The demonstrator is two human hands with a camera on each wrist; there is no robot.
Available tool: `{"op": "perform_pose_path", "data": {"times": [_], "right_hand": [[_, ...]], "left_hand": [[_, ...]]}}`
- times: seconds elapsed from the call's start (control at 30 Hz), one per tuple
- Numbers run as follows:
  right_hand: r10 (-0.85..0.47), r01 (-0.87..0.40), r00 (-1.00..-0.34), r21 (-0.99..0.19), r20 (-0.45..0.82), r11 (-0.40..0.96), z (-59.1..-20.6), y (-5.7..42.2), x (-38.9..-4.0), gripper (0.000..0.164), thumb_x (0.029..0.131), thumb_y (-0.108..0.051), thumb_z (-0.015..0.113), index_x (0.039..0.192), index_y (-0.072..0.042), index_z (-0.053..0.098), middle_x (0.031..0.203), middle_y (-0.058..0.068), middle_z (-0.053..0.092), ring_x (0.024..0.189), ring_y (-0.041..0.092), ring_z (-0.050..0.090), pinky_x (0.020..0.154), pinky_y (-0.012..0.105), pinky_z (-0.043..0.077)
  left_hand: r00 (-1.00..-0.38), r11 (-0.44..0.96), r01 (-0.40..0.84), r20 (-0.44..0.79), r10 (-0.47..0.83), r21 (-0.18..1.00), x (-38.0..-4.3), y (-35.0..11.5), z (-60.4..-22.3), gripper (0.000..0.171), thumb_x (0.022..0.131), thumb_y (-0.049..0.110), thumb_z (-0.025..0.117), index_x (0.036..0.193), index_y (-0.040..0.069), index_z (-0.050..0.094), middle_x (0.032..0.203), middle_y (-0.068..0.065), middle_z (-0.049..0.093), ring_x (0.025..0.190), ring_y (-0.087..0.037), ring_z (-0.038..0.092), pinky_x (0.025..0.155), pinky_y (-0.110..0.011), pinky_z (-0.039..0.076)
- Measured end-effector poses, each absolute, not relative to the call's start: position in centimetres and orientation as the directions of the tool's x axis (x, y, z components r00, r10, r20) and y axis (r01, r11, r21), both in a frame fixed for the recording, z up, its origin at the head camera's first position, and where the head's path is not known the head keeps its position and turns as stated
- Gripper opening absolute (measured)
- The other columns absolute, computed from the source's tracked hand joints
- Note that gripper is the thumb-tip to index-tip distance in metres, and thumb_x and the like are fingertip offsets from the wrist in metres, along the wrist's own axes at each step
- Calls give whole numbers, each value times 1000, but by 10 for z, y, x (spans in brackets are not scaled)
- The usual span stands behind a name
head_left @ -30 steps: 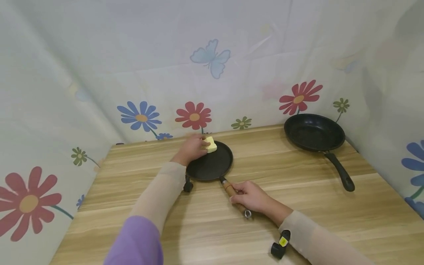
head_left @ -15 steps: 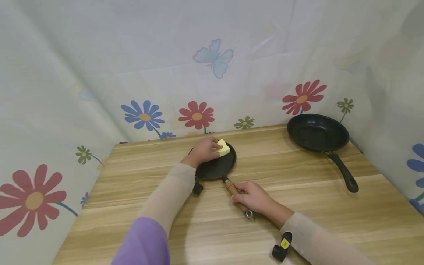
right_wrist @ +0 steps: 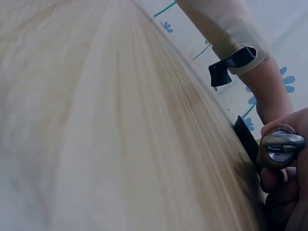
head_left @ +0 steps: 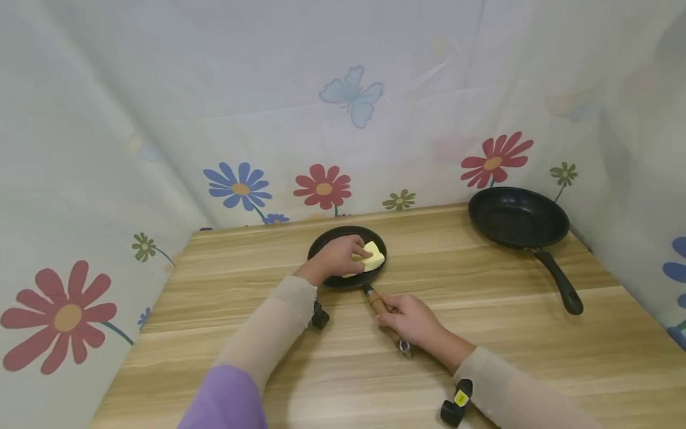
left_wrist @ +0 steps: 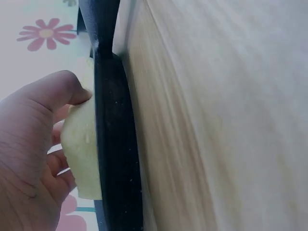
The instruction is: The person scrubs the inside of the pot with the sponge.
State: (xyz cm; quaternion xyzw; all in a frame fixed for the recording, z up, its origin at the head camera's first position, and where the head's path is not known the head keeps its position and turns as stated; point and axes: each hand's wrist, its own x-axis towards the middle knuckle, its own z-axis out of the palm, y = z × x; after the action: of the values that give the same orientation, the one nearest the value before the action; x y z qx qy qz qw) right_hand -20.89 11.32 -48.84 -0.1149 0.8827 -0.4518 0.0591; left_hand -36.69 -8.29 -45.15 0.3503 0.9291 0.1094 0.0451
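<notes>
My left hand (head_left: pixel 337 256) reaches into a shallow black frying pan (head_left: pixel 343 232), pinching a pale yellow sponge (head_left: pixel 374 256) between thumb and fingers. In the left wrist view, the sponge (left_wrist: pixel 83 144) sits against the pan's inside, behind its dark side wall (left_wrist: pixel 118 144). My right hand (head_left: pixel 409 319) grips the pan's wooden handle (head_left: pixel 377 304). The handle's end with its metal ring (right_wrist: pixel 283 142) shows in the right wrist view, the fingers curled beneath it. Part of the pan's cooking surface is hidden under my left hand.
A second, deeper black frying pan (head_left: pixel 517 217) stands at the back right of the wooden table (head_left: pixel 241 322), its black handle (head_left: pixel 560 283) pointing toward the front. A flower-printed cloth (head_left: pixel 268 71) hangs behind and at both sides of the table.
My left hand has moved the sponge from the pan's far side rightward, then nearer to me. The right hand keeps its grip on the handle. The view has shifted slightly.
</notes>
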Motion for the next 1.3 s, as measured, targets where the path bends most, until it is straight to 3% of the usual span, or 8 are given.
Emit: {"op": "perform_pose_path", "data": {"times": [0.17, 0.37, 0.53, 0.7, 0.93, 1.3], "right_hand": [[-237, -135, -972, -816, -3, 563, -486, 112, -209, 50, 85, -24, 73, 130, -2, 68, 87, 1, 72, 63, 12, 59, 59, 30, 48], [-221, -138, -975, -811, 11, 569, -486, 110, -207, 53, 85, -23, 74, 132, -1, 66, 93, 4, 73, 62, 12, 59, 58, 29, 49], [-185, -145, -982, -773, 37, 617, -487, 113, -204, 52, 84, -26, 73, 131, -5, 68, 90, 1, 73, 61, 11, 57, 55, 29, 46], [-145, -119, -989, -754, 32, 646, -485, 123, -208, 53, 86, -28, 71, 133, -4, 66, 89, 2, 73, 57, 13, 55, 52, 30, 45], [-96, -101, -994, -723, 48, 684, -485, 145, -222, 55, 88, -31, 68, 136, -3, 64, 105, 9, 75, 73, 16, 61, 63, 32, 49], [-34, -83, -996, -680, 86, 729, -485, 183, -227, 52, 91, -32, 65, 134, -3, 65, 112, 14, 74, 86, 23, 65, 77, 41, 52]], "left_hand": [[-760, 746, 636, -7, 650, 199, -359, -87, -448, 44, 86, 26, 67, 129, 21, 72, 120, -1, 60, 94, -15, 55, 83, -32, 48], [-804, 777, 593, 104, 585, 212, -353, -103, -443, 44, 86, 28, 66, 129, 20, 70, 114, -3, 59, 92, -18, 54, 81, -34, 48], [-820, 772, 573, 183, 543, 275, -350, -127, -432, 46, 83, 30, 66, 128, 17, 67, 122, -7, 59, 96, -23, 56, 83, -39, 49], [-849, 793, 528, 179, 497, 305, -346, -151, -425, 49, 83, 33, 65, 129, 18, 64, 126, -8, 56, 98, -25, 57, 83, -41, 50], [-877, 827, 479, 184, 443, 295, -341, -179, -425, 47, 83, 33, 66, 127, 17, 65, 121, -8, 57, 97, -26, 56, 84, -44, 50], [-895, 856, 444, 161, 415, 263, -335, -211, -430, 47, 83, 36, 64, 126, 17, 66, 118, -10, 58, 95, -28, 57, 84, -46, 51]]}}
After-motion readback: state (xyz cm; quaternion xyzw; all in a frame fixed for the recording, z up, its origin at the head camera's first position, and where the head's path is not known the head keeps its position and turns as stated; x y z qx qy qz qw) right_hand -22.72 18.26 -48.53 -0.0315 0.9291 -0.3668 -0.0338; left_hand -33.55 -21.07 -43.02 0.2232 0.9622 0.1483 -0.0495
